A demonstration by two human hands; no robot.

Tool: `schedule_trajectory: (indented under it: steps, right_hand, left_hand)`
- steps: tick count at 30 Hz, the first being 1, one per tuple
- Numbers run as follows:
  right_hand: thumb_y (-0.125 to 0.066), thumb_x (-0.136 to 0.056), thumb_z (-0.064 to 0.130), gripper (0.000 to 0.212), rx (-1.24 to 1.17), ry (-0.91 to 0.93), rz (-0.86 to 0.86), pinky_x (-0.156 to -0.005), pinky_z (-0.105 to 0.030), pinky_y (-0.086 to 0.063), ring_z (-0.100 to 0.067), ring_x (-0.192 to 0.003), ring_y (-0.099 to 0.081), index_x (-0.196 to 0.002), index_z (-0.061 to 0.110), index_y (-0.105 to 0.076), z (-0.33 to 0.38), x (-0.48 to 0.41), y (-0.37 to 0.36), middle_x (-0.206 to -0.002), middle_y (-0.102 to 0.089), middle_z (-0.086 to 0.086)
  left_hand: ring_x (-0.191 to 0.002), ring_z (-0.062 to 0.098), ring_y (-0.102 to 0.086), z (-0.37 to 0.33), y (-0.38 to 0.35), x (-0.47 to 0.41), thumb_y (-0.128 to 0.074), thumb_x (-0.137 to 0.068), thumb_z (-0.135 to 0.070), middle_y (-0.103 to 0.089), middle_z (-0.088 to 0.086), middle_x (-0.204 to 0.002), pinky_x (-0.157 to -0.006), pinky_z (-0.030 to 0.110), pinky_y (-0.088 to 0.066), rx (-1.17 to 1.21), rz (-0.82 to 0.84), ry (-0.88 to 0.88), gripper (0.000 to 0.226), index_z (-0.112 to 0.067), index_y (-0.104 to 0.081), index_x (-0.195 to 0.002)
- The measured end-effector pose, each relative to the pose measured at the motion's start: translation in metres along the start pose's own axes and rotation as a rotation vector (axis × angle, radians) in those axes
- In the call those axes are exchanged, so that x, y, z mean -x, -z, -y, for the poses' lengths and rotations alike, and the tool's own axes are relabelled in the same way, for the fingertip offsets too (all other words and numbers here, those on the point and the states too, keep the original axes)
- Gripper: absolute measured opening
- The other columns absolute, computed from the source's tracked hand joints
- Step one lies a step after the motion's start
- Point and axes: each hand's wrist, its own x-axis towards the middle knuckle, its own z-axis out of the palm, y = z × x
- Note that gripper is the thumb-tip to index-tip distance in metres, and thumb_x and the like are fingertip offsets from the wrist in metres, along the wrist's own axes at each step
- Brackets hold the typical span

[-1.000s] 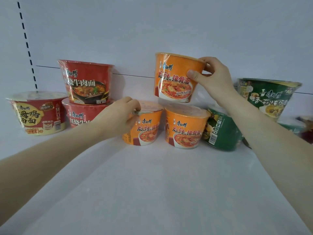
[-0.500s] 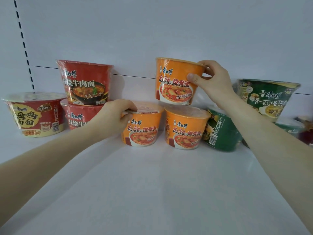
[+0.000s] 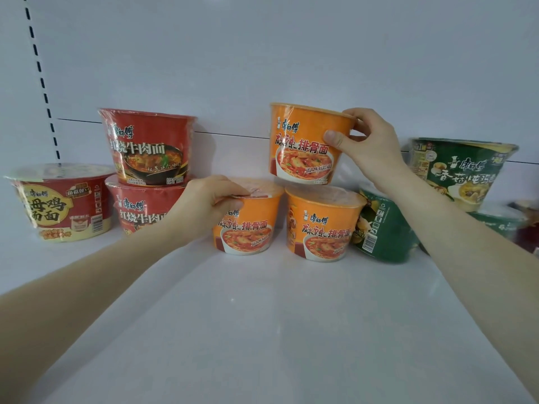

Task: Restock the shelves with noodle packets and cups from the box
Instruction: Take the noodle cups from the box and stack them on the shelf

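Our right hand (image 3: 376, 147) pinches rim of shrink-wrapped orange noodle cup (image 3: 303, 144), thumb on wall, poised over gap between left lower cup (image 3: 248, 228) and right lower cup (image 3: 323, 225). Our left hand (image 3: 210, 202) grips left one's lid edge. Risk: slick pair spreads on white shelf (image 3: 262, 316), top cup tips.

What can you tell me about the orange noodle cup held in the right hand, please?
The upper orange cup is a tapered bowl in glossy film, printed with Chinese characters and a red noodle soup picture. It is upright, wide rim up, label toward the camera. The right hand grips its rim and right side, thumb on the front. Its base meets or hovers over the lid of the lower right orange cup.
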Motion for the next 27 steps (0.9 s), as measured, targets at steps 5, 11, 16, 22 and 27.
schedule_trajectory:
  steps: [5,11,16,22,27]
  right_hand:
    - [-0.068,-0.08,0.032,0.05,0.011,-0.004,-0.013,-0.077,-0.011,-0.041,-0.007,-0.109,-0.048,-0.123,0.014,-0.049,-0.001,-0.001,-0.002,-0.127,-0.054,-0.001]
    - [-0.068,-0.08,0.032,0.052,0.009,-0.003,-0.013,-0.073,-0.006,-0.039,-0.006,-0.108,-0.047,-0.124,0.013,-0.049,0.006,0.001,-0.004,-0.127,-0.054,-0.001]
    - [-0.068,-0.08,0.032,0.052,0.002,-0.009,-0.006,-0.075,-0.009,-0.04,-0.009,-0.11,-0.049,-0.124,0.014,-0.049,0.012,0.004,-0.001,-0.128,-0.054,-0.002]
    - [-0.068,-0.08,0.03,0.05,-0.02,-0.021,0.005,-0.083,-0.02,-0.044,-0.011,-0.112,-0.05,-0.123,0.014,-0.049,0.02,0.01,0.005,-0.127,-0.054,-0.001]
    - [-0.07,-0.078,0.029,0.046,-0.067,0.015,0.034,-0.078,-0.013,-0.047,-0.008,-0.106,-0.052,-0.118,0.016,-0.052,0.033,0.013,0.005,-0.112,-0.055,0.007]
  left_hand:
    - [-0.088,0.01,-0.055,0.004,0.001,-0.001,-0.065,-0.081,-0.001,-0.068,0.009,-0.102,-0.074,-0.003,-0.034,0.019,0.012,-0.006,0.025,-0.003,-0.069,-0.106]
    - [-0.091,0.009,-0.052,0.005,0.003,-0.002,-0.063,-0.084,-0.003,-0.061,0.001,-0.102,-0.072,0.0,-0.036,0.024,0.075,0.014,0.027,-0.006,-0.066,-0.111]
    - [-0.092,0.013,-0.055,0.006,0.007,-0.002,-0.062,-0.084,-0.002,-0.063,0.005,-0.102,-0.072,0.002,-0.037,0.0,0.119,-0.007,0.024,-0.005,-0.065,-0.108]
    - [-0.106,0.012,-0.056,-0.008,0.017,-0.006,-0.064,-0.077,-0.041,-0.062,-0.002,-0.113,-0.089,0.026,-0.044,0.064,0.144,0.083,0.05,-0.013,-0.058,-0.119]
    - [-0.127,0.015,-0.043,-0.054,0.024,-0.032,-0.07,-0.07,-0.045,-0.035,-0.001,-0.147,-0.096,0.03,-0.041,0.448,0.005,0.291,0.092,-0.021,-0.021,-0.144]
